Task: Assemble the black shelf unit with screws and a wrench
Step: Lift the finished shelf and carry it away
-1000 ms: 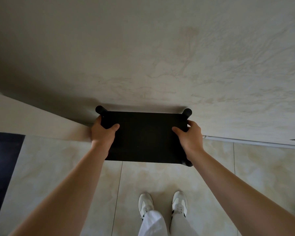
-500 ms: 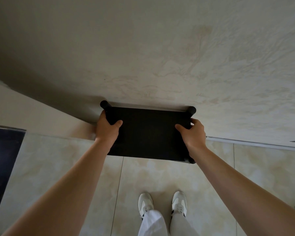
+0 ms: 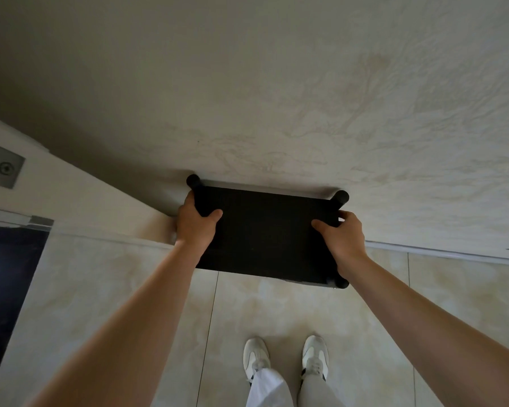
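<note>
- The black shelf (image 3: 266, 230) was held up against the pale wall (image 3: 276, 83), above the tiled floor (image 3: 100, 289).
- Its left edge was gripped by the left hand (image 3: 196, 227), thumb on top.
- Its right edge was gripped by the right hand (image 3: 343, 239).

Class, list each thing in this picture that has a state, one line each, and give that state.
black shelf unit: upright, held at both ends, back posts at the wall
left hand: grips the shelf's left end
right hand: grips the shelf's right end
shoes: side by side on the tiled floor
</note>
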